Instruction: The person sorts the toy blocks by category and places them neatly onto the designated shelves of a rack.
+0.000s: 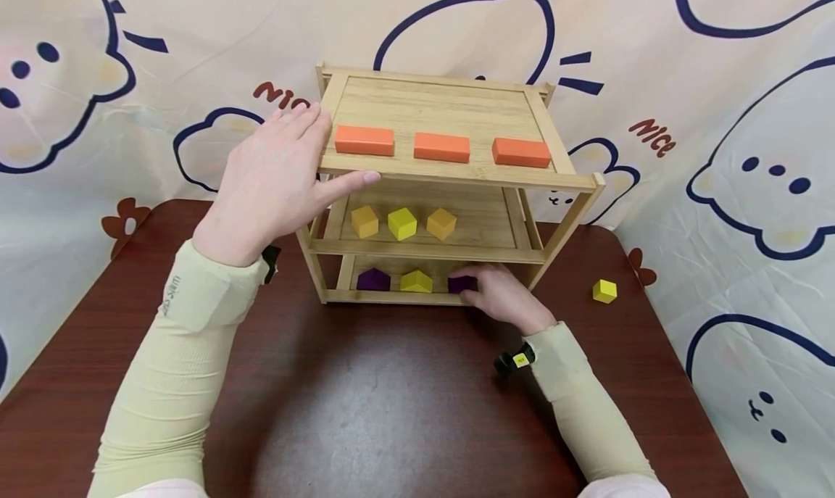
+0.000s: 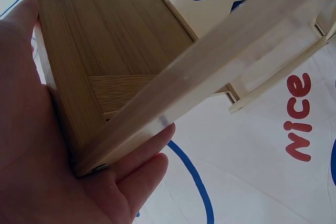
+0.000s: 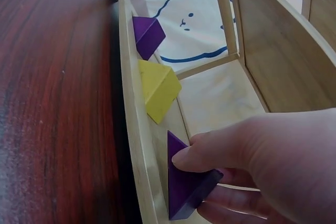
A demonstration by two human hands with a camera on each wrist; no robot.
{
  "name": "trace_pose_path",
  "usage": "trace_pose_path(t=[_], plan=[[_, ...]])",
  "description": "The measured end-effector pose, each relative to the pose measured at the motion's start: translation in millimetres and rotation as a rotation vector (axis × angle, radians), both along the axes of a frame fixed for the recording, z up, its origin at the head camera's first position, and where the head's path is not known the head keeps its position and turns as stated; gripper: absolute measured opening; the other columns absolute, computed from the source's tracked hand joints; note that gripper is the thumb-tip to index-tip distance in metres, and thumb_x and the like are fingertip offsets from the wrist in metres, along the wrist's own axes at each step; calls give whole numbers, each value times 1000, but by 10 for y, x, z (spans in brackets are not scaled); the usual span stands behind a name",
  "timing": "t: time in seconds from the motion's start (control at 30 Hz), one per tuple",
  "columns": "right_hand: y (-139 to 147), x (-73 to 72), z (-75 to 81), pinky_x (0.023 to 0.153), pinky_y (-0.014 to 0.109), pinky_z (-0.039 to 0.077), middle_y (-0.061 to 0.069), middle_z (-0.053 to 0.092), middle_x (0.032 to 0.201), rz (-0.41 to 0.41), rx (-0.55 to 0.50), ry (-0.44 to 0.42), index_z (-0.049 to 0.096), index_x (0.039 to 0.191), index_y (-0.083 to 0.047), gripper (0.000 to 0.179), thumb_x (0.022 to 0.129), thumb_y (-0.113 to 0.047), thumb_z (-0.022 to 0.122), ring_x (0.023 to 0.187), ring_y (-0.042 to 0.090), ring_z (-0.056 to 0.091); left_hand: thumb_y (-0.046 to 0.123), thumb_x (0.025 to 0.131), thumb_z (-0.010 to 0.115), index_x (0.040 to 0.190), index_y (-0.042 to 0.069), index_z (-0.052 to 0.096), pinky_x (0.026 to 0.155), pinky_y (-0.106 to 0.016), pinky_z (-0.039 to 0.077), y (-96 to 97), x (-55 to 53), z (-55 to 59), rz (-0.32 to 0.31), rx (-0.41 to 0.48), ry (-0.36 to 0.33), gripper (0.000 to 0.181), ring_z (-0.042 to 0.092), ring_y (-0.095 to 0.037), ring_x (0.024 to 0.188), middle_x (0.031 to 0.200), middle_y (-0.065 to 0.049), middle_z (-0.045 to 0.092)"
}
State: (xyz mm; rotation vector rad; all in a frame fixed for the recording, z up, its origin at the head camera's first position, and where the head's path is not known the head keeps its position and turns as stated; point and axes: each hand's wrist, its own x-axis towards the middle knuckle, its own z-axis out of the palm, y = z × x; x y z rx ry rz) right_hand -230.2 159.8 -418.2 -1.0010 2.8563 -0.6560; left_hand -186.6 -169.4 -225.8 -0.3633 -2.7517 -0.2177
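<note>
A three-level wooden shelf (image 1: 430, 251) stands on the table. At its upper left corner, my left hand (image 1: 277, 172) rests with fingers fairly straight and the thumb along the front edge; the left wrist view shows the palm against the wooden corner (image 2: 89, 166). My right hand (image 1: 502, 295) reaches into the bottom level and pinches a purple triangular block (image 3: 186, 182) between thumb and fingers. On that level, a yellow triangular block (image 3: 159, 90) sits in the middle and another purple triangular block (image 3: 148, 36) at the left.
Three orange rectangular blocks (image 1: 441, 147) lie along the top level. On the middle level stand a yellow cube (image 1: 401, 225) and two orange cubes (image 1: 365, 222). Another yellow cube (image 1: 604, 291) lies on the dark table (image 1: 365, 411), right of the shelf. A printed cloth (image 1: 737, 193) hangs behind.
</note>
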Motion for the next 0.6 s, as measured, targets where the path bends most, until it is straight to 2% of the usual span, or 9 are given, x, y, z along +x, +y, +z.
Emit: trace_pose_path(t=[0.1, 0.37, 0.6], plan=[[2, -16, 0, 93, 42, 49, 14, 67, 126, 8, 5, 11, 72, 125, -7, 38, 87, -4, 69, 101, 22, 59, 83, 88, 45, 157, 1, 34, 117, -54, 24, 4, -5, -1, -2, 4, 1, 107, 32, -40, 146, 156, -26, 37], [-9, -47, -24, 98, 44, 48, 13, 69, 123, 12, 24, 9, 70, 127, -4, 39, 88, -4, 69, 112, 27, 62, 83, 89, 44, 158, 1, 33, 118, -53, 23, 1, -5, 6, -2, 0, -9, 108, 31, -40, 146, 157, -26, 36], [-6, -59, -55, 99, 44, 47, 13, 69, 122, 4, 28, 18, 69, 129, -5, 41, 88, -6, 71, 114, 30, 62, 83, 88, 44, 156, 0, 35, 117, -54, 24, 0, -3, 2, -4, -1, 1, 108, 33, -40, 145, 154, -27, 39]])
